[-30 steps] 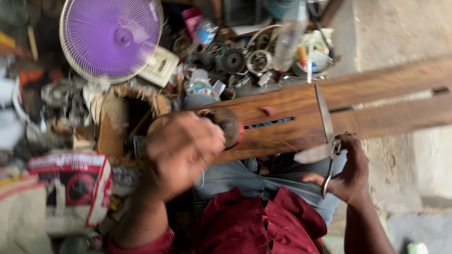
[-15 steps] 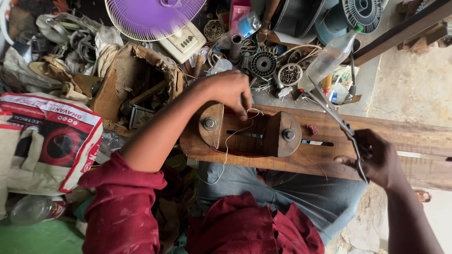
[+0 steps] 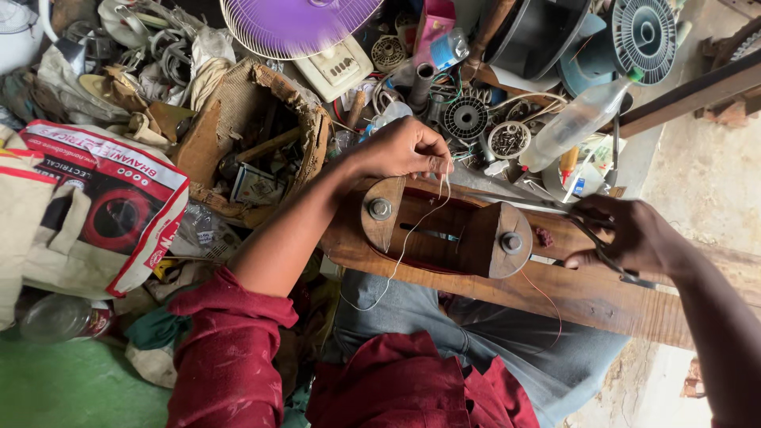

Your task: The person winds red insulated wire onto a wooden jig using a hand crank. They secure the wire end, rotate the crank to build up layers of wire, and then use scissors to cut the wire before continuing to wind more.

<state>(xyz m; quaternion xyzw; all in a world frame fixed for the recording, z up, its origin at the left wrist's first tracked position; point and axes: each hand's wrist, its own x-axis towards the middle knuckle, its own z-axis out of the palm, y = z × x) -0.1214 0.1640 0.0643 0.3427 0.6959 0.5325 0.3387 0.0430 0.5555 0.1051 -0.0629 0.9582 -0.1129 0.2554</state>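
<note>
A wooden board (image 3: pixel 602 297) lies across my lap, and two rounded wooden blocks (image 3: pixel 499 238) are bolted onto it. My left hand (image 3: pixel 404 149) is at the far edge of the left block (image 3: pixel 382 210), fingers pinched on a thin white thread (image 3: pixel 400 254) that hangs down toward my lap. My right hand (image 3: pixel 630 234) rests on the board to the right of the blocks, closed around a pair of metal scissors (image 3: pixel 614 261). A thin orange wire (image 3: pixel 547 299) trails from the right block.
Clutter fills the floor beyond the board: a purple fan (image 3: pixel 297 24), a torn cardboard box (image 3: pixel 254 135) of parts, coils and spools (image 3: pixel 464 117), a clear plastic bottle (image 3: pixel 575 123), a black reel (image 3: pixel 642 28). A printed sack (image 3: pixel 103 214) lies at left.
My view has steadied and moved closer. My left hand lifted off the left block and now pinches the thread. My right hand brought the scissors down onto the board.
</note>
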